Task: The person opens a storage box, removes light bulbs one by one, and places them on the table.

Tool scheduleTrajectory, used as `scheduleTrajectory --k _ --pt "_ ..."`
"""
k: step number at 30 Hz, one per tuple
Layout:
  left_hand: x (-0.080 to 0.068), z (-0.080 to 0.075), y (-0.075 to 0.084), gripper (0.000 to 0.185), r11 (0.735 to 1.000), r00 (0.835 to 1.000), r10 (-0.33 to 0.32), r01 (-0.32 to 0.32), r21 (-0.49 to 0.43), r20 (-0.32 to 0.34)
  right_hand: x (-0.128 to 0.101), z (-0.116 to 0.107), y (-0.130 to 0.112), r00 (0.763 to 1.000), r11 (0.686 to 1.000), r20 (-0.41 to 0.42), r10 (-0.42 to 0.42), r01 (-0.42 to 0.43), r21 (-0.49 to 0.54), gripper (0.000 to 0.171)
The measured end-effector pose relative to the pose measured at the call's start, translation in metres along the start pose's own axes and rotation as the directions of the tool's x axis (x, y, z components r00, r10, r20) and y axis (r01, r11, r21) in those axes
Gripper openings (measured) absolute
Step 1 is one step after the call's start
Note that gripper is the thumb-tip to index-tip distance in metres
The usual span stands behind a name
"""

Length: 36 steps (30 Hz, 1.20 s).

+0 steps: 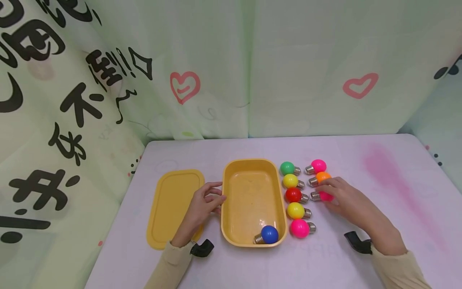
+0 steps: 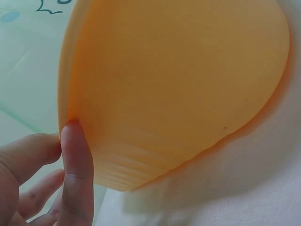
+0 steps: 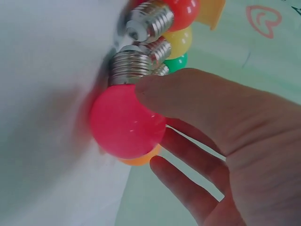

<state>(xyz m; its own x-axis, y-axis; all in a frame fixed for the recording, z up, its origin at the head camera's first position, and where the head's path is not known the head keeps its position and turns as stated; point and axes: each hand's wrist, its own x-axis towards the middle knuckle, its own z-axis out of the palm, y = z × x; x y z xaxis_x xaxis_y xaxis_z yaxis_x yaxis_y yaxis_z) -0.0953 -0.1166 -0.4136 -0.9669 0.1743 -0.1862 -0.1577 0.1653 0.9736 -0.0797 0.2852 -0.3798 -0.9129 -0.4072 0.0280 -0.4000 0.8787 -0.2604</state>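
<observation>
The left hand (image 1: 209,200) is at the left side of a yellow plastic box (image 1: 252,192), pinching its rim between thumb and fingers; the left wrist view shows the box wall (image 2: 178,84) close up. Inside the box, a blue bulb (image 1: 269,234) lies in the near right corner. To the right, the right hand (image 1: 346,200) holds a pink bulb (image 3: 127,122) lying on the table, thumb on its globe near the metal screw base. An orange bulb (image 1: 323,176) and another pink bulb (image 1: 319,165) lie just beyond that hand.
Along the box's right side runs a column of bulbs: green (image 1: 287,168), yellow (image 1: 290,181), red (image 1: 293,195), another yellow (image 1: 296,210) and pink (image 1: 299,228). A yellow lid (image 1: 173,208) lies flat left of the box. A printed curtain (image 1: 296,80) hangs behind the table.
</observation>
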Motion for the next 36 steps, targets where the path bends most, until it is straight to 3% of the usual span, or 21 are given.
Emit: scheduleTrajectory --k 17,25,31,36 --pt "-0.001 -0.002 0.000 0.050 1.000 1.000 -0.001 0.001 -0.007 -0.002 0.009 -0.011 -0.048 0.993 0.993 -0.040 -0.115 0.116 0.024 0.044" --pt "0.001 0.000 -0.003 0.047 1.000 1.000 0.008 -0.008 -0.001 0.011 0.012 -0.005 -0.067 0.962 0.966 -0.092 -0.256 0.258 0.017 0.045" --pt "0.001 0.002 0.000 0.048 1.000 1.000 0.000 0.000 0.000 0.010 0.015 -0.005 -0.082 0.962 0.962 -0.031 -0.272 0.273 0.030 0.040" --pt "0.000 0.001 0.000 0.049 1.000 1.000 -0.008 0.008 0.002 -0.009 0.019 -0.003 -0.093 0.946 0.945 0.023 -0.322 0.320 0.063 0.039"
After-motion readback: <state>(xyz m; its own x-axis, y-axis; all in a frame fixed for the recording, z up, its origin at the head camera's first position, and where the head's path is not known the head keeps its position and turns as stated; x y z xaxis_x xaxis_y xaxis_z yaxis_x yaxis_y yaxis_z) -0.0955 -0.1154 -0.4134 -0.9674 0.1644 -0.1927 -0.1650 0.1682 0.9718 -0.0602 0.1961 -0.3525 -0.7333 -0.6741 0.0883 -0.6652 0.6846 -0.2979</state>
